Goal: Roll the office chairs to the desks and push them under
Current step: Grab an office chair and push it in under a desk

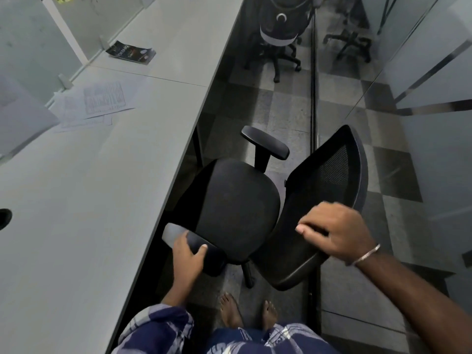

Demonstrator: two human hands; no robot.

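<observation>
- Here the left hand (187,254) grasps the near armrest (190,241) of a black office chair (237,208), thumb hooked over the top of the pad and the other fingers wrapped underneath it.
- Across from it, the right hand (337,232) grips the top edge of the chair's mesh backrest (324,198), fingers curled over the rim; a thin metal bracelet (365,255) sits at that wrist.
- Between the two hands lies the padded seat (237,208), whose forward edge is already tucked a little under the rim of the long white desk (102,200) that runs just to the left of the left hand.
- Beyond the seat, further from both hands, the far armrest (265,141) stands clear of the desk over the checked carpet (268,98).
- Below the left hand, one leg of the chair base (247,275) shows, and nearer still the person's two bare feet (247,312) stand on the carpet.
- Well ahead of the left hand on the desk lie some printed papers (99,103), and further on a dark booklet (131,52).
- Far ahead of the right hand, a second office chair (278,34) stands by the desk's far end, next to a glass partition (434,123) that runs along the right hand's side.
</observation>
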